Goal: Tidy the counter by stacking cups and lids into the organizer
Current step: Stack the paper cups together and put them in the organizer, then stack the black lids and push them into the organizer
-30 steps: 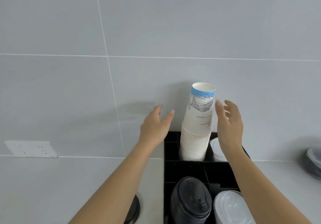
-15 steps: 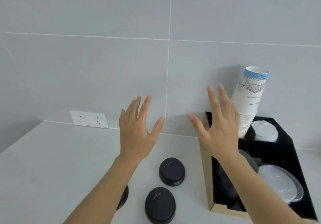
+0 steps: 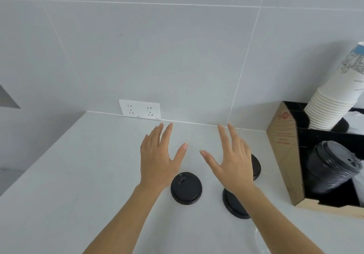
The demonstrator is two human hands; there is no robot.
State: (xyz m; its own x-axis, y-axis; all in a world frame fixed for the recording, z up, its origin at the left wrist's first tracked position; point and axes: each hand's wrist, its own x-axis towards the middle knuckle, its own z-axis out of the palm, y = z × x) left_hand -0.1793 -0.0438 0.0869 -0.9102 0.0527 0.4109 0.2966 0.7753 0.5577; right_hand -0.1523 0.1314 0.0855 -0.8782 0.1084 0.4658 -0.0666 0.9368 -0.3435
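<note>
Three black lids lie loose on the pale counter: one (image 3: 186, 187) in full view, one (image 3: 234, 204) partly under my right wrist, one (image 3: 256, 167) mostly hidden behind my right hand. My left hand (image 3: 159, 159) hovers open, fingers spread, just up-left of the first lid. My right hand (image 3: 232, 163) hovers open above the other two. At the right stands the black organizer (image 3: 283, 155) with cardboard sides. It holds a tall stack of white paper cups (image 3: 334, 100) at the back and a stack of black lids (image 3: 332, 167) in front.
A white double wall socket (image 3: 140, 109) sits at the base of the tiled wall behind the counter. A clear rim of some round object (image 3: 258, 240) shows at the bottom edge beside my right forearm. The counter's left edge drops off at the far left.
My view has swung left and down, away from the organizer. Both hands have left the cup stack and now hover, spread, over the loose black lids on the counter.
</note>
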